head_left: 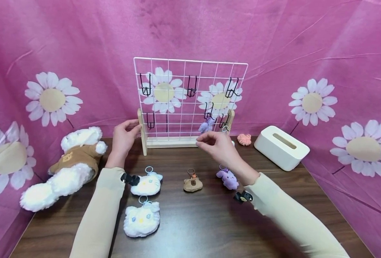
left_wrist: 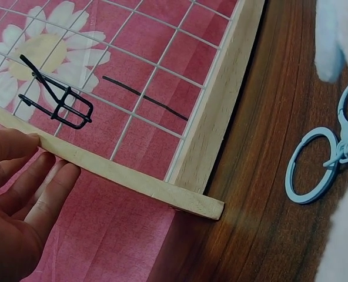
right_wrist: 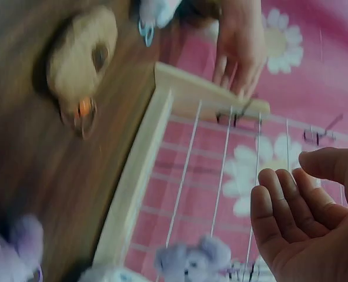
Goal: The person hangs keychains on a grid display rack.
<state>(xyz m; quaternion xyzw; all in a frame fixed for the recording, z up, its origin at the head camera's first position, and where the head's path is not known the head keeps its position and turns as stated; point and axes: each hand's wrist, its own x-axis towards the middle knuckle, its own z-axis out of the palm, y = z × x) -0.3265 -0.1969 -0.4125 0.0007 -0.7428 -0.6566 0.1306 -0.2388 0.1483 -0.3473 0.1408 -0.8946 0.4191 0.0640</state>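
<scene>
A white wire grid rack (head_left: 176, 102) with black double hooks stands in wooden supports. My left hand (head_left: 123, 139) touches its left wooden side post (left_wrist: 133, 179), fingertips against the post's outer face and edge. Before the lower right of the grid is my right hand (head_left: 223, 148), holding nothing; in the right wrist view its fingers are loosely bent, thumb apart. Just behind it, a purple plush keychain (head_left: 206, 125) hangs on a hook. The right hand mostly hides a white plush with a key ring (head_left: 225, 128) at the lower right hook.
On the table lie two white cat plush keychains (head_left: 142, 221), a brown bear-like one (head_left: 193, 184) and a purple one (head_left: 228, 179). A white plush in a brown shirt (head_left: 81, 157) sits left; a pink fuzzy item (head_left: 244, 139) and white tissue box (head_left: 281, 147) stand right.
</scene>
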